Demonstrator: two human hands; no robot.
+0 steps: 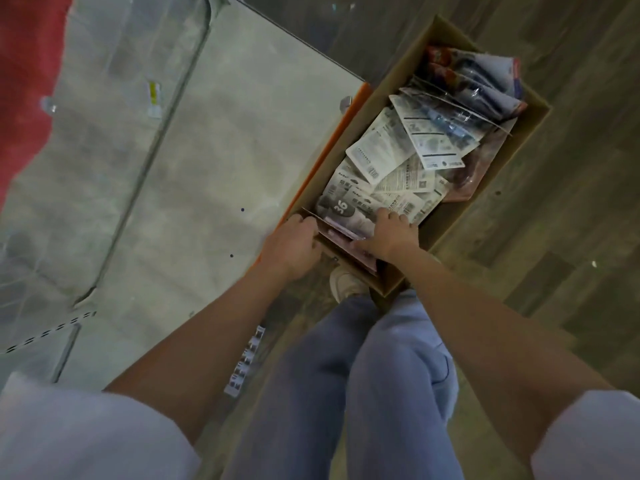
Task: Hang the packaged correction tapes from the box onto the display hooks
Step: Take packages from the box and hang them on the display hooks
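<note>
An open cardboard box [519, 140] stands on the floor, filled with several packaged correction tapes [381, 150] lying in a loose pile, mostly white cards with print. My left hand [291, 244] grips the box's near left flap at its edge. My right hand [388, 230] reaches into the near end of the box, its fingers curled over the packages there; one card beside it shows "36" [341, 206]. No display hooks can be made out in this view.
A pale grey shelf base [207, 150] with an orange edge strip [332, 147] lies left of the box. Wood-pattern floor [554, 237] surrounds the box on the right. My legs in blue trousers and a white shoe [346, 282] stand just before the box. A label strip [246, 362] lies on the floor.
</note>
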